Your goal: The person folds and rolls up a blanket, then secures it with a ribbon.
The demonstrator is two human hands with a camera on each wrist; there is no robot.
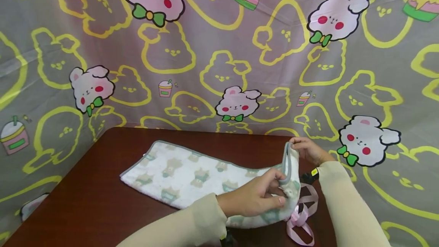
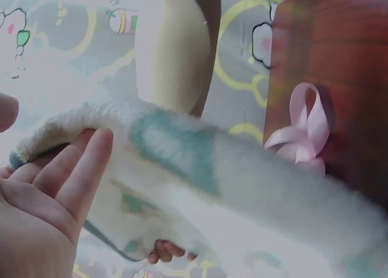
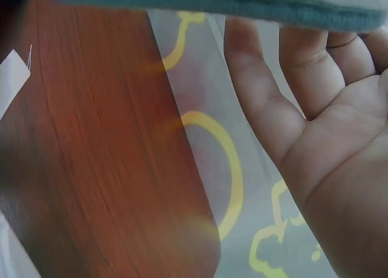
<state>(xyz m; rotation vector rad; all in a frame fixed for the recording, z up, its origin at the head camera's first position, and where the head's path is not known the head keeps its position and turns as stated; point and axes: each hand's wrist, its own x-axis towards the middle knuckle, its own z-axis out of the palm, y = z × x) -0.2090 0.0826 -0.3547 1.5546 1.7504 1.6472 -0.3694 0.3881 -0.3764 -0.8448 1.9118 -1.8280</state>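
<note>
A fluffy white towel (image 1: 186,169) with bear prints and grey-green trim lies lengthwise on the table, its right end raised and turned up. The right hand (image 1: 310,151) pinches the far corner of that raised end. In the right wrist view its fingers (image 3: 245,54) reach up behind the trimmed edge; the thumb is hidden. The left hand (image 1: 252,195) is at the near part of the same end, index fingertip touching the trim, thumb held apart. The left wrist view shows its fingers (image 2: 85,175) extended against the towel's underside. A pink ribbon (image 1: 300,218) with loops lies beside the towel's right end.
The dark reddish-brown tabletop (image 1: 79,186) has its far edge against a grey curtain (image 1: 205,41) printed with yellow outlines and white rabbit faces. The table's right edge runs close beneath the right forearm (image 1: 350,205).
</note>
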